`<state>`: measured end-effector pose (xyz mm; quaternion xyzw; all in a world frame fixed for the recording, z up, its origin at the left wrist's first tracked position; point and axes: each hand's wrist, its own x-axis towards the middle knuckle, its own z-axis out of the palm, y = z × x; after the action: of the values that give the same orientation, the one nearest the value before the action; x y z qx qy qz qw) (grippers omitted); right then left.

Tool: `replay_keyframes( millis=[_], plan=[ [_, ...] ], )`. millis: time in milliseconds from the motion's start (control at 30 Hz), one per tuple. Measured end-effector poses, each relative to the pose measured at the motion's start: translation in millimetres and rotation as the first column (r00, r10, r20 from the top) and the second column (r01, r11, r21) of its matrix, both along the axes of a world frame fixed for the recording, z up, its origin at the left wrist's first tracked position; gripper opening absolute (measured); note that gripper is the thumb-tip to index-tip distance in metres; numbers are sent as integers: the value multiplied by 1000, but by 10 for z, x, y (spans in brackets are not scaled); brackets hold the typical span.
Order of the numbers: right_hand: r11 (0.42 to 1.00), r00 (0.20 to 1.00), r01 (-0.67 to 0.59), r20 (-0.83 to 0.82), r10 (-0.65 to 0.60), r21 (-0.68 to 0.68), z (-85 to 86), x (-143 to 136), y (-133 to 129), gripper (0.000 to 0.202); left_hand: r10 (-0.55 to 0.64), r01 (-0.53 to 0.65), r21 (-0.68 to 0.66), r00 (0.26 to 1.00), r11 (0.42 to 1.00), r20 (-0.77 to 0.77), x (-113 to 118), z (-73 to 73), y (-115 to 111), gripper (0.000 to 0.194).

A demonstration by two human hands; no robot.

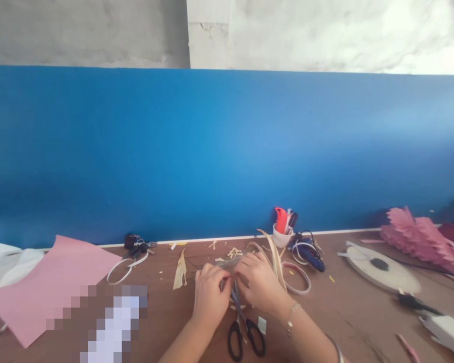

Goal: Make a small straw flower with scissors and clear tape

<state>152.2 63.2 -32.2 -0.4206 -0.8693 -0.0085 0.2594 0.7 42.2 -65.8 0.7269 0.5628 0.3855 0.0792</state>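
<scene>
My left hand (211, 293) and my right hand (259, 282) are close together at the middle of the table, fingertips bent in and pinched. What sits between the fingertips is too small to make out. A bundle of thin greyish strands (231, 262) runs just behind the fingers, partly hidden by them. Below the hands lie black-handled scissors (239, 306), handles toward me and blade tips under the fingers. Long pale, husk-like strips (275, 259) stand beyond my right hand. A flat pale piece (180, 272) lies left of my left hand.
A white cup (282, 239) with pens and a red item stands by the blue partition (212, 151). A dark blue corded tool (312, 255) lies beside it. Pink paper (56, 282) is at left; pleated pink paper (419, 239) and a pale oval object (393, 276) are at right.
</scene>
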Motion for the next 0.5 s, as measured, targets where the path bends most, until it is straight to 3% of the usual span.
replay_keyframes(
  millis=[500],
  plan=[
    [996,999,14,-40,-10,93,-84,-73,-16,14,23,-27,81,998,996,57,15,-27,9,16]
  ],
)
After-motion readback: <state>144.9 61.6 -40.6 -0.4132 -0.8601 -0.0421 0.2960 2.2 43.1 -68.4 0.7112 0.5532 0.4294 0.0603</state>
